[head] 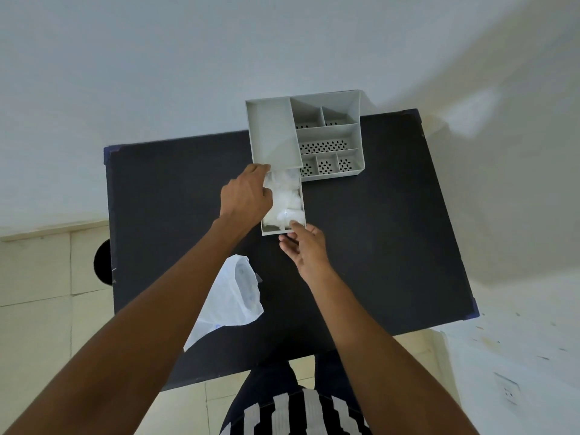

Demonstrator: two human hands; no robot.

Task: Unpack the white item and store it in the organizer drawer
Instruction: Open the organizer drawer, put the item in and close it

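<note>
No readable writing; left hand (246, 196) presses white item (287, 199) into drawer (270, 231), right hand (306, 243) grip apart.

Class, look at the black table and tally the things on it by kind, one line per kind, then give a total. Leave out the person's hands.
Grey organizer: 1
Pulled-out drawer: 1
White item lying in the drawer: 1
Empty clear plastic bag: 1
Total: 4
</note>
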